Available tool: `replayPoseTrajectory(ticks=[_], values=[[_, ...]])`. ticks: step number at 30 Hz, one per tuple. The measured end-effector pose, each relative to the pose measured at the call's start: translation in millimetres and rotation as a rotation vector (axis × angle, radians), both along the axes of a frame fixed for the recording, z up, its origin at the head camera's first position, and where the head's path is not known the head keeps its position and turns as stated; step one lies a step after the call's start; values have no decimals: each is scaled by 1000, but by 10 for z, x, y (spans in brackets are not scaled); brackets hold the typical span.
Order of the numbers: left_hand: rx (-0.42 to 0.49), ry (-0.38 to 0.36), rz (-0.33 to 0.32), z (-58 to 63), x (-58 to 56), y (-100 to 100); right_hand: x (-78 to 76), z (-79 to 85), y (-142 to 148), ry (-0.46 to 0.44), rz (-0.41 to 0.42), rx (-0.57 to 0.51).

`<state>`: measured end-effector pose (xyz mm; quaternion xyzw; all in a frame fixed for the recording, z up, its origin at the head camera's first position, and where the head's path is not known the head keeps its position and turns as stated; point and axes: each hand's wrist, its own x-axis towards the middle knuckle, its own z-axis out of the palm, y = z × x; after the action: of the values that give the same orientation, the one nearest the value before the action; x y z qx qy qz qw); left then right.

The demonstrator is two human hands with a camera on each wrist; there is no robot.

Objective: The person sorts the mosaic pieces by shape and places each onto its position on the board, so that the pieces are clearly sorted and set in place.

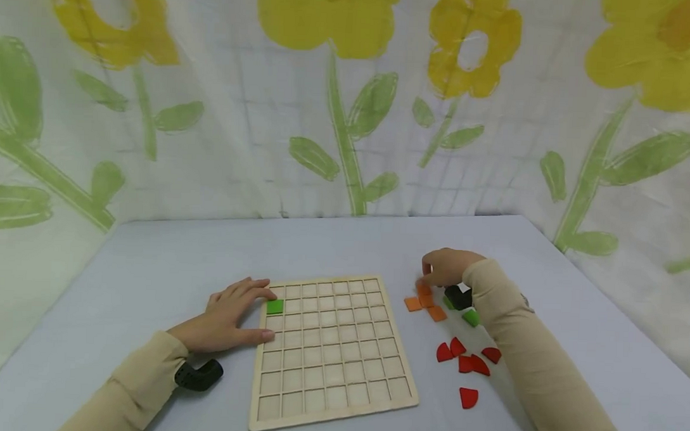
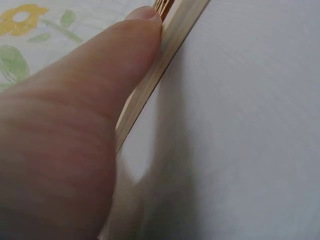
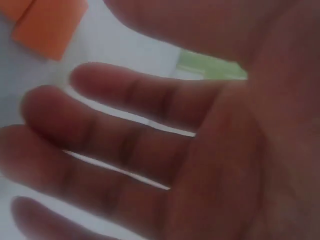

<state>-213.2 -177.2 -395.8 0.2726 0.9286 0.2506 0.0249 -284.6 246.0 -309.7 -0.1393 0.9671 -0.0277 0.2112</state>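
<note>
Head view: wooden grid board (image 1: 333, 413) sits mid-table, slightly askew. A green tile (image 1: 274, 307) is in its L-most column, 2nd row from the far edge. L hand (image 1: 230, 316) is spread wide, gripping nothing, thumb on the board's L rim, a fingertip right by the tile. R hand (image 1: 448, 268) is bent down over the orange pcs (image 1: 437, 314), R of the board; its fingertips are hard to make out. Green pcs (image 1: 471, 317) are partly hidden by a black wrist device (image 1: 460, 299) and sleeve (image 1: 523, 348). Red pcs (image 1: 468, 397) lie scattered nearer me. White table (image 1: 166, 266); flower-painted curtain (image 1: 223, 110) behind, top blooms cut off.

L wrist view: thumb tip on the board's edge, other fingers out of view; only a sliver of the grid shows.

R wrist view: blurry; fingers loosely bent, slightly apart, no pc visibly held. Thumb tip's cut off, orange pcs too, at the top L corner.
</note>
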Motion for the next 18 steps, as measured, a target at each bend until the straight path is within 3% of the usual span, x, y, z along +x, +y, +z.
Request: replayPoseTrajectory(ticks=[7,18], values=[[10,-3,1,21,-6,25,69,-19,-21,-24,-44,-21],[48,-33,22,7,24,19,104,-51,-106,36,29,3]])
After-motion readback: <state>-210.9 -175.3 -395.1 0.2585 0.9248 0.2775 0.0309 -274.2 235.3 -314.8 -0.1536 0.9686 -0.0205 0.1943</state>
